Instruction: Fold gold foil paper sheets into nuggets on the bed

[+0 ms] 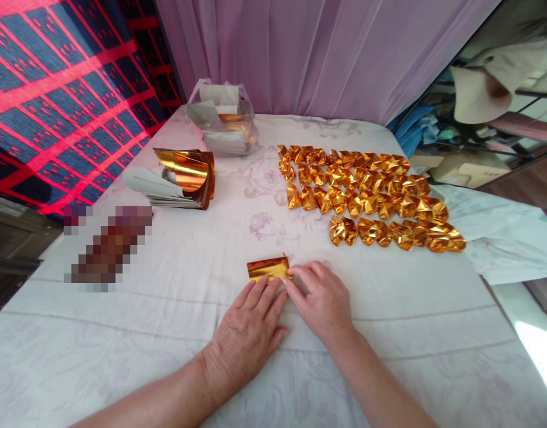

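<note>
A small piece of gold foil paper [268, 268] lies on the cloth-covered table right in front of me, its shape a flat, narrow rectangle. My left hand [250, 327] rests palm down with its fingers stretched out, the fingertips pressing on the paper's near edge. At the paper's right end, my right hand [322, 297] pinches the corner between thumb and forefinger. A thin strip sticks up at that far right corner. Several rows of folded gold paper ingots [371, 202] sit beyond my right hand.
A curled stack of gold and white paper sheets [184, 184] stands at the left. Behind it is a clear plastic bag [224, 119] with more sheets. A blurred-out object [108, 249] lies near the left edge. Purple curtains [291, 59] hang at the back.
</note>
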A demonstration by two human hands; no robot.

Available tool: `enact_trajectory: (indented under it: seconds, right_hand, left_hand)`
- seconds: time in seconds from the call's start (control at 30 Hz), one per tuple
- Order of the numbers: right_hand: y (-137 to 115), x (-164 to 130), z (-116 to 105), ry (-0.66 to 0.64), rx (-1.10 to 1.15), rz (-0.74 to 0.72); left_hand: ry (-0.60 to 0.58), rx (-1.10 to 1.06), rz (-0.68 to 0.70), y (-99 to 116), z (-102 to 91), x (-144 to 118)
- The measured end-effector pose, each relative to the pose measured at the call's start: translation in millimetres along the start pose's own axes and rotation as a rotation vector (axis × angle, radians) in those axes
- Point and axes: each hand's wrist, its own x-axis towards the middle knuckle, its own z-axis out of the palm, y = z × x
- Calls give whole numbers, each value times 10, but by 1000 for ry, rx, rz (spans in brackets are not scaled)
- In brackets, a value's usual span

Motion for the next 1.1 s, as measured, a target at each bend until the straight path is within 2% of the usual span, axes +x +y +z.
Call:
enact_trajectory:
  seconds: [0.2,0.67,0.83,0.93,1.1]
  right_hand:
    - [-26,19,-7,-16,-11,34]
    - [30,22,-8,-37,84,39]
    - [72,19,15,-4,90,4]
    - [94,12,8,57,171,-3]
    - [-18,31,-104,132,267,-79]
  left_hand:
    - [42,17,9,-4,-11,5]
    - [-20,0,6,-16,-13,4]
    - [-5,-6,9,-21,-17,10]
    - [3,-10,6,-25,-8,8]
    - [57,-27,37,-65,4,10]
